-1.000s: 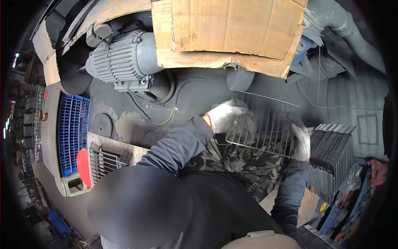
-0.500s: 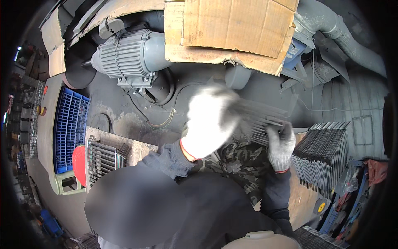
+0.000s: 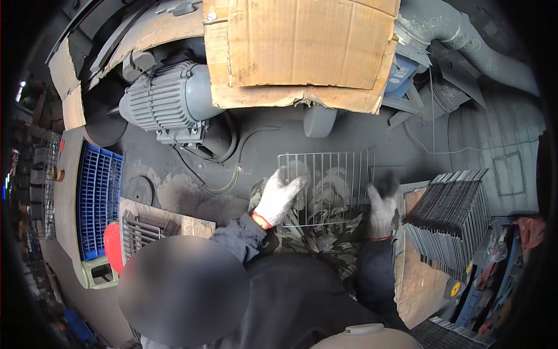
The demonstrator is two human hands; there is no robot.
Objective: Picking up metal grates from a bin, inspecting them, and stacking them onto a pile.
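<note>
A flat wire rack [image 3: 326, 188] with parallel thin bars is held above my lap, over camouflage trousers. My left hand [image 3: 281, 195], in a whitish work glove with a red cuff, is closed on the rack's left edge. Just beside the rack's right edge is my right hand [image 3: 382, 212], in a grey-stained glove. Its thumb and fingers stand apart, though the dark fingertips are blurred; I cannot tell whether the thumb touches the rack.
A tall stack of similar racks [image 3: 447, 224] leans on a board at right. More racks [image 3: 139, 230] lie on a board at left, near a blue plastic crate [image 3: 100, 200] and red disc [image 3: 113, 247]. Ahead are a grey motor [image 3: 163, 102], cardboard [image 3: 302, 52] and ducting [image 3: 465, 38].
My left hand has come down from a blurred position and now grips the left edge of a rack. The blurred wire bars by my right hand now show as one rack facing me.
</note>
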